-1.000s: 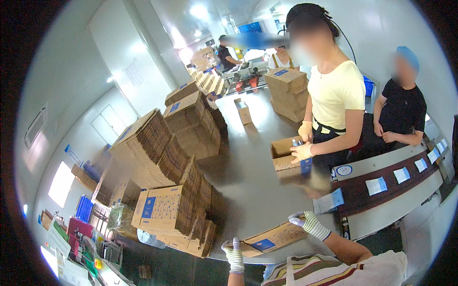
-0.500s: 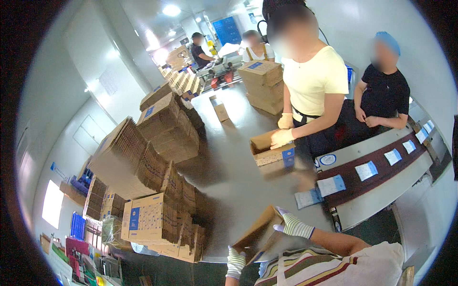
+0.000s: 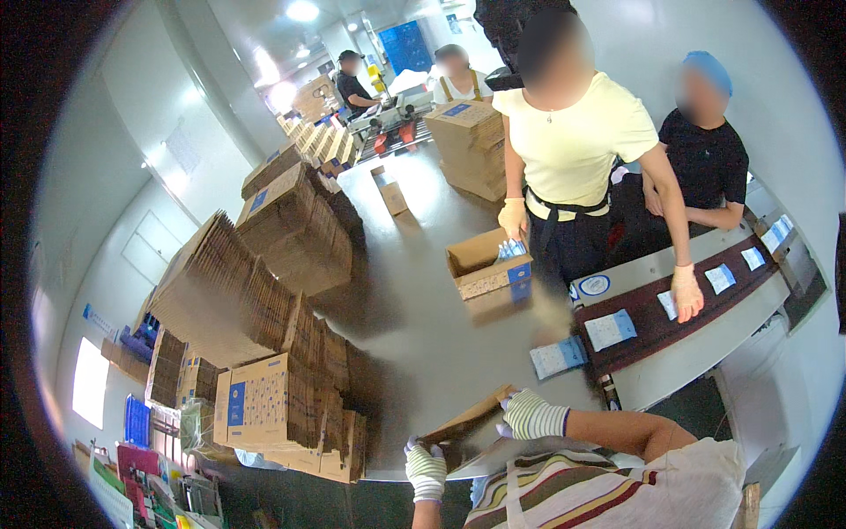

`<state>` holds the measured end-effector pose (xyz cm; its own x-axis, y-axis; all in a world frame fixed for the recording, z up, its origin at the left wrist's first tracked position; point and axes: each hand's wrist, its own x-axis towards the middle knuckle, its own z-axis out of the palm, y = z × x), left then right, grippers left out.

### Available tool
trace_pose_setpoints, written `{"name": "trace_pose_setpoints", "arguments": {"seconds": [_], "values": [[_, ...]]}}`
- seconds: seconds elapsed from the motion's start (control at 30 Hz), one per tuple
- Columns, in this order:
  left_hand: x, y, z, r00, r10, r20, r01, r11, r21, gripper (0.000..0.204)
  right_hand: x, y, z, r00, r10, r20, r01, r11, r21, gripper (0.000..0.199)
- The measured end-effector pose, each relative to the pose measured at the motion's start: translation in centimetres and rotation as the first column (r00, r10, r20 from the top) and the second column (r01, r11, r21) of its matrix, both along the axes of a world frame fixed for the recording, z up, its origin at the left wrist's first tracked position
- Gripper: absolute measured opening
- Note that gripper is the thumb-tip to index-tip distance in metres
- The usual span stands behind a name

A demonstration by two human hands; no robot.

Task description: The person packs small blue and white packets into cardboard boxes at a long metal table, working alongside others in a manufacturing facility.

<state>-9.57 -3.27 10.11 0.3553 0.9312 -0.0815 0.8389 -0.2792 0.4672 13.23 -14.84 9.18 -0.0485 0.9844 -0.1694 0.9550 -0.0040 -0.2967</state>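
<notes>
At the table's near edge I hold a brown cardboard carton [image 3: 467, 420] between both hands. My left hand [image 3: 426, 470], in a striped glove, is closed on its left end. My right hand [image 3: 534, 414], gloved the same way, grips its right end. The carton is tilted, and its near side and bottom are partly hidden by my arms and apron. A white-and-blue packet [image 3: 558, 357] lies just beyond my right hand, at the end of the conveyor belt [image 3: 634, 357].
Stacks of flattened cartons [image 3: 256, 401] line the table's left side. Across the metal table [image 3: 397, 309], a co-worker stands by an open carton [image 3: 480, 280] holding packets. The co-worker's gloved hand [image 3: 686, 295] is over the belt, which bears several packets. Another person sits beyond it.
My hands have shifted, and the carton's near side has tipped lower, showing less of its face. The co-worker has put packets in the open carton and reached one hand out to the belt.
</notes>
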Motion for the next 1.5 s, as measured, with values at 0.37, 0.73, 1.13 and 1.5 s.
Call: {"name": "trace_pose_setpoints", "arguments": {"seconds": [0.37,0.73,1.13,1.5], "values": [[2.0,-3.7,-0.6,0.831,-0.447,-0.333,0.519,0.837,0.173,0.038,0.2,1.5,0.6,0.999,0.041,0.032,-0.040,0.998,-0.052,0.048],[5.8,1.8,-6.7,0.800,-0.538,-0.266,0.544,0.837,-0.057,0.036,0.1,2.6,-2.0,0.998,-0.018,-0.062,0.038,0.938,0.345,0.025],[6.4,-2.7,-4.3,0.733,-0.614,-0.295,0.559,0.789,-0.253,0.052,-0.3,3.1,-2.6,0.987,-0.039,-0.155,0.078,0.964,0.254,0.023],[2.5,-1.4,-0.9,0.497,0.074,0.865,0.489,0.800,-0.349,0.050,-0.2,2.8,7.0,0.628,-0.158,-0.762,0.526,0.808,0.265,0.054]]}}
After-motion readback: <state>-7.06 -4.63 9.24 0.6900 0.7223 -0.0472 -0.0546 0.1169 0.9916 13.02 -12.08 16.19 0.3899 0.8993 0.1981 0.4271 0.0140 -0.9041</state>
